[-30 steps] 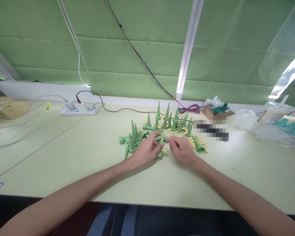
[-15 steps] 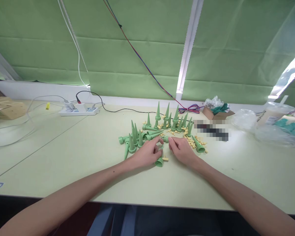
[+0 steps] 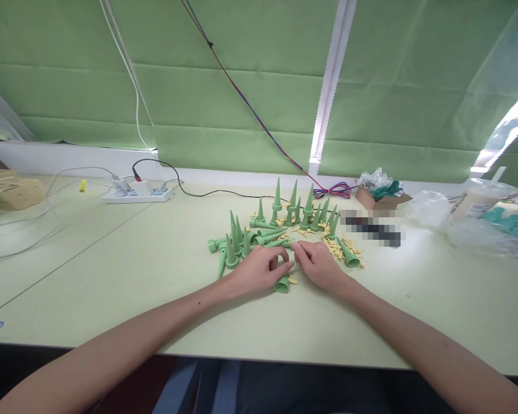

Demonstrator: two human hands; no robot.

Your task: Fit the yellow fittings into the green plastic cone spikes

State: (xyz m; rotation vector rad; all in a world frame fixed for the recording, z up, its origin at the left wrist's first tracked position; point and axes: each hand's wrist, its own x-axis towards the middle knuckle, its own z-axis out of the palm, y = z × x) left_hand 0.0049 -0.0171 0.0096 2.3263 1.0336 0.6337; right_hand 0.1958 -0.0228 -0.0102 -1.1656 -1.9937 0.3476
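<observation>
The spike (image 3: 281, 285) was under the left hand (image 3: 263, 269), whose grip curled part-open; I couldn't tell what that or the right hand's (image 3: 320, 263) bunched grip held. Slack fingers could have let it roll.

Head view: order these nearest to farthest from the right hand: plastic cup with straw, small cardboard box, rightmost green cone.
1. Rightmost green cone: lying just right of the right hand.
2. Small cardboard box: right, farther back.
3. Plastic cup with straw: far right.

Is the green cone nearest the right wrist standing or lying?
The green cone is lying: its wide open end faces us, its tip pointing away.
</observation>
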